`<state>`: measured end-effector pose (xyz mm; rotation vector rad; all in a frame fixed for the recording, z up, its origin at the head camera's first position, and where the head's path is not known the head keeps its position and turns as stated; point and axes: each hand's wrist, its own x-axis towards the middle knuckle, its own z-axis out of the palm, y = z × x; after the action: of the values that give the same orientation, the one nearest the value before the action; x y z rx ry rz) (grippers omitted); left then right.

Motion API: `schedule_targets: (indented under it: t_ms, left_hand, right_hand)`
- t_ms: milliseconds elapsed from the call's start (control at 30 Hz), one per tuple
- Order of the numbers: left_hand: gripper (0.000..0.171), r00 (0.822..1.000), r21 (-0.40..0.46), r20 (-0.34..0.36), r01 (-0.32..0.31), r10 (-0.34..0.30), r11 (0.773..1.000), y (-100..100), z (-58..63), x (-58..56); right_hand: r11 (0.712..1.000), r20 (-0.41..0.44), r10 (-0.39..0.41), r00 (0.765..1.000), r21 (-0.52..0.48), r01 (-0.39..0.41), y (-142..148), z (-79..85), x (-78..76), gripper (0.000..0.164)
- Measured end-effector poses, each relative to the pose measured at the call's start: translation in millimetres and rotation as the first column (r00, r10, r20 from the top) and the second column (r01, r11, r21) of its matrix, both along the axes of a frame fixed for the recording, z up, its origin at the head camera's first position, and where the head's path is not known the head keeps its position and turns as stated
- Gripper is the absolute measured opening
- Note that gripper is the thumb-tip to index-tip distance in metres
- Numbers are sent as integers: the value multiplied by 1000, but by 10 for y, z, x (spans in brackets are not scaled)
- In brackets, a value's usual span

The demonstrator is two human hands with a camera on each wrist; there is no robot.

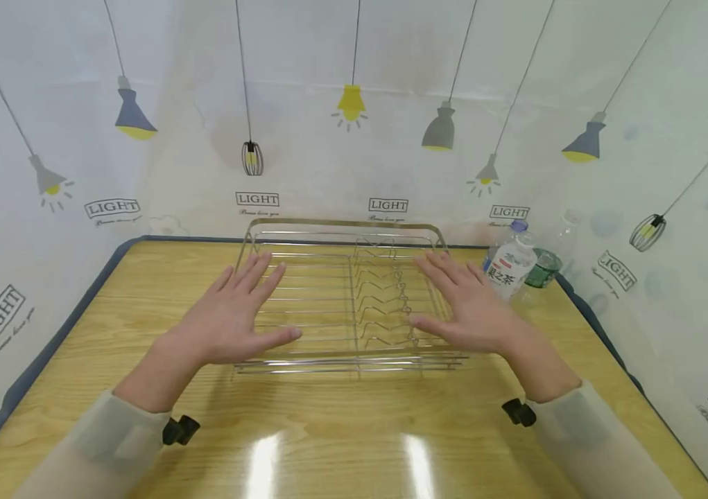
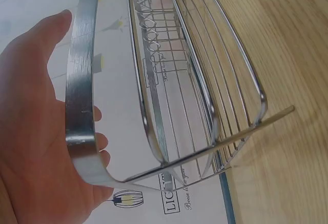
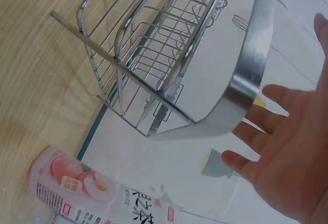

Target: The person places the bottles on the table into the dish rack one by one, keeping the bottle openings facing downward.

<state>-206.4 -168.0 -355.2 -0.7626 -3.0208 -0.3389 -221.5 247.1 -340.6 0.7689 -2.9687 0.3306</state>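
Observation:
A wire dish rack (image 1: 354, 363) of shiny metal stands on the table, with a row of zigzag plate dividers (image 1: 385, 308) on its right side. Over its left end my left hand (image 1: 225, 322) is spread palm down, fingers straight and holding nothing. The right hand (image 1: 472, 308) hovers likewise over the right end, its thumb apart from the fingers. In the left wrist view, the flat metal rim (image 2: 81, 80) passes in front of the left fingertips. The right wrist view has the right fingers (image 3: 256, 139) close beside the rack's rounded corner (image 3: 243, 88).
To the rack's right stand plastic bottles: one with a white peach-drink label (image 1: 506, 267), one with a purple cap (image 1: 519, 226), one with a green label (image 1: 542, 270). A lamp-patterned sheet (image 1: 304, 83) rises behind the wooden table (image 1: 329, 423), whose border (image 1: 160, 238) is dark blue.

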Motion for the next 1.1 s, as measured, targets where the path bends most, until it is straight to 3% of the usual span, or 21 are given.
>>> schedule_targets:
  t_ms: [133,233,367,467,667,767,900,1100]
  left_hand:
    - [110,1000,5,-3,8,-8,1000,30,0,-24]
    - [109,1000,17,-4,18,-18,1000,73,-8,-60]
    - [109,1000,30,-9,21,-21,999,95,-17,-72]
    - [108,1000,31,-17,26,-26,999,109,-13,-62]
    - [105,999,43,-20,48,-47,998,163,19,-39]
    - [106,999,62,-22,48,-46,997,125,5,10]
    - [106,999,88,-27,34,-32,996,57,-25,59]
    - [102,999,163,-14,48,-46,985,89,3,-55]
  right_hand:
    - [988,-40,-41,998,-148,35,112,70,27,87]
    - [952,-118,-98,988,-302,59,262,115,45,72]
    - [850,-250,-221,943,-523,61,471,135,48,51]
    - [757,-261,-347,901,-645,105,613,125,37,44]
    - [614,-98,-506,857,-739,277,874,100,-17,51]
    - [563,5,-533,846,-744,360,964,58,-43,58]
    - [533,126,-523,843,-723,439,1048,-9,-92,68]
    - [495,248,-488,837,-711,499,1138,-68,-212,88]
